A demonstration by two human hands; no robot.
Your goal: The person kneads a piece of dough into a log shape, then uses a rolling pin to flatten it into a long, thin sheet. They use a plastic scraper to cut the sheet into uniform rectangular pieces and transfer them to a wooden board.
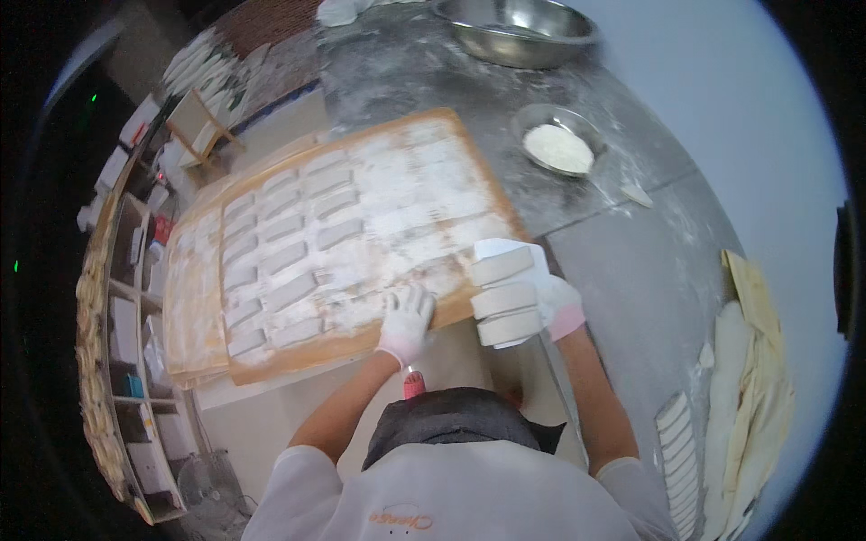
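My right hand (561,301), in a white glove with a pink cuff, grips a thin white sheet (539,265) from its right side. Three pale, flat dough pieces (509,297) lie in a column on that sheet, over the near right corner of a floured wooden board (399,169). Rows of similar dough pieces (287,257) cover the board's left part; its right part bears loose flour. Gloved too, my left hand (407,316) rests palm down near the board's front edge, its fingers slightly spread and holding nothing.
Flour fills a small metal bowl (558,145) on the grey worktop (629,270); a large steel basin (517,34) stands behind. Cut dough strips (676,466) and yellowish cloth (754,379) lie at right. Shelves (145,338), a fan (210,483) and a wooden chair (199,128) are at left.
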